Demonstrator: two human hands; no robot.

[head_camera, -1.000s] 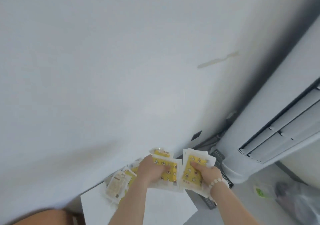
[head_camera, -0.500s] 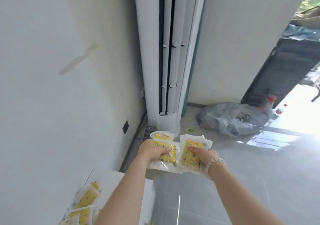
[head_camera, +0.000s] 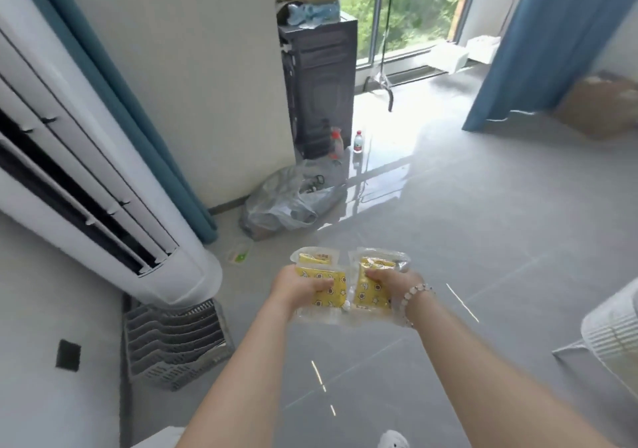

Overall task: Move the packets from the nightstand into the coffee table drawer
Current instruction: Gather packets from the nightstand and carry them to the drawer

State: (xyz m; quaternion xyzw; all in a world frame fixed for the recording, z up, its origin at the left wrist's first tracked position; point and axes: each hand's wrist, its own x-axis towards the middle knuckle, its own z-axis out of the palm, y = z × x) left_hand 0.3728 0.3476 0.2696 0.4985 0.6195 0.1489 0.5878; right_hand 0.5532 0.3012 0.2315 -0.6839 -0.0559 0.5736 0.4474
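Yellow packets (head_camera: 330,296) in hand, right of air conditioner (head_camera: 103,206).
Grips one stack in curled left hand (head_camera: 297,286) fingers, the other in curled right hand (head_camera: 393,282) fingers.

can't count the yellow star-print plastic packets (head_camera: 337,294), the left hand (head_camera: 297,287) and right hand (head_camera: 388,280) cover the stacks. brown cardboard box (head_camera: 600,102) is pure blur, white slatted appliance (head_camera: 618,337) cut off at right.
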